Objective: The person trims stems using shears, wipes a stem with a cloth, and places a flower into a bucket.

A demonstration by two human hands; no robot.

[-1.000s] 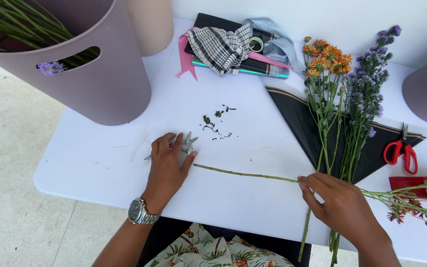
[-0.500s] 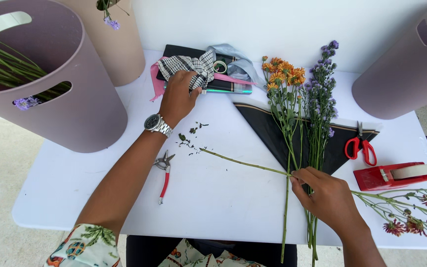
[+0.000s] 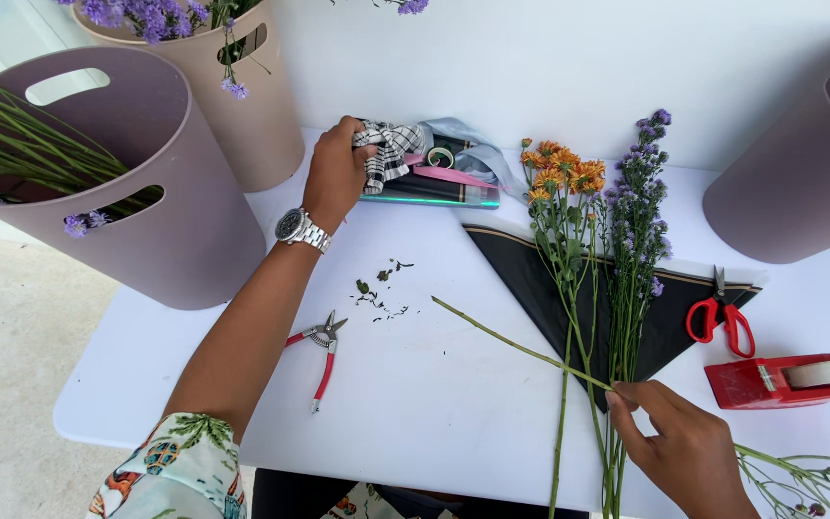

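Stems are what both hands are working around: a long green flower stem (image 3: 511, 341) is lying slantwise across the white table (image 3: 453, 423), and the right hand (image 3: 679, 447), nearest the camera, is pinching it between thumb and fingertips just where it crosses the upright stalks of the bunch. That hand is sitting in much the same place as a second ago, still gripping the stem.

The change is on the other side. A second ago the left hand (image 3: 336, 173) was resting close to the body on the red-handled snips (image 3: 322, 346); now the snips are lying alone on the table, apart from any hand, and the left arm is stretching to the far edge. Its fingers are closing on a black-and-white checked cloth (image 3: 383, 152) lying on a dark flat packet with ribbon rolls (image 3: 439, 173). Cutting, it seems, is giving way to fetching wrapping material.

Between the hands, small leaf scraps (image 3: 379, 288) are scattering the tabletop. To the right, orange flowers (image 3: 561, 173) and purple flowers (image 3: 638, 192) are lying on a black triangular wrapping sheet (image 3: 530, 274), with red scissors (image 3: 720, 317) and a red tape dispenser (image 3: 785, 380) just beside it. Mauve buckets (image 3: 160, 221) are standing at the far left, holding more stems.
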